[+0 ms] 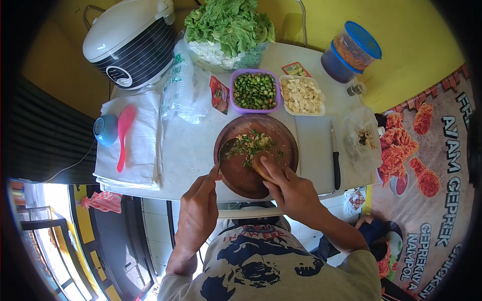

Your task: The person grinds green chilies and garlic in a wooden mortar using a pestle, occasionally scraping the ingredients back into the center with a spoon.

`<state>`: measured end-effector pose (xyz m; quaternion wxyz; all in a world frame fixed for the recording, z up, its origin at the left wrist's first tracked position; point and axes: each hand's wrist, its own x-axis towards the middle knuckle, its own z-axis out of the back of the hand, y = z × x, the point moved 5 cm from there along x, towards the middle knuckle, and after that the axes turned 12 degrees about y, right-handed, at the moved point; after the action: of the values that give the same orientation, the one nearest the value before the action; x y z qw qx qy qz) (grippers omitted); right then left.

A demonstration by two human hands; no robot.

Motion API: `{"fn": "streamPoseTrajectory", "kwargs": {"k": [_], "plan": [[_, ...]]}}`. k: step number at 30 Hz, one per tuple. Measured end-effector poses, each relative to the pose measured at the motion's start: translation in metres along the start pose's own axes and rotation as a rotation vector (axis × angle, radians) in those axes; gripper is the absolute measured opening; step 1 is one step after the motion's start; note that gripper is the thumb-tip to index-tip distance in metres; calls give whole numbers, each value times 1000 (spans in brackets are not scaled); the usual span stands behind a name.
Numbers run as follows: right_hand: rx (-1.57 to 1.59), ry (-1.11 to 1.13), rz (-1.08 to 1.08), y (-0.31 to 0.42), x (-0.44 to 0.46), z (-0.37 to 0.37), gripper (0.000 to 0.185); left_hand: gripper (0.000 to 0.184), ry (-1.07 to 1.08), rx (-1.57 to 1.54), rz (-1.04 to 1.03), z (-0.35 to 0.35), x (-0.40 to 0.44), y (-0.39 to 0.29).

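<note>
A round brown wooden mortar (236, 176) sits at the table's front edge. Chopped green chilies and crushed pale garlic pieces (255, 145) are spread across its middle. My right hand (293, 193) is closed around a wooden pestle (262, 169), its end pressed among the bits. At the mortar's left rim, my left hand (200, 203) pinches the handle of what looks like a spoon (228, 147); its dark bowl end lies inside the mortar. Behind the mortar stand a purple tub of sliced green chilies (254, 92) and a white tray of peeled garlic (302, 96).
A black-handled knife (335, 155) lies right of the mortar, near a plastic bag (362, 143). To the left are white sheets (135, 145) bearing a pink spoon (124, 135) and blue bowl (105, 129). A rice cooker (129, 45), lettuce (231, 27) and blue-lidded containers (351, 50) stand behind.
</note>
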<state>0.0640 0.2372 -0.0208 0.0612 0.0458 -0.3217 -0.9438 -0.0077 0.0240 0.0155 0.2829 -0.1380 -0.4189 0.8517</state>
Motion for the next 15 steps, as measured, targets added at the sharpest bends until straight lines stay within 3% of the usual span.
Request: {"fn": "streamPoseTrajectory", "kwargs": {"k": [2, 7, 9, 15], "plan": [[-179, 123, -55, 12, 4, -3, 67, 43, -28, 19, 11, 2, 1, 5], [-200, 81, -50, 8, 56, 11, 63, 42, -16, 12, 15, 1, 6, 17], [-222, 192, 11, 17, 75, 21, 54, 42, -6, 0, 29, 2, 8, 20], [-169, 388, 19, 18, 83, 37, 49, 43, -4, -16, 44, 5, 9, 21]]}}
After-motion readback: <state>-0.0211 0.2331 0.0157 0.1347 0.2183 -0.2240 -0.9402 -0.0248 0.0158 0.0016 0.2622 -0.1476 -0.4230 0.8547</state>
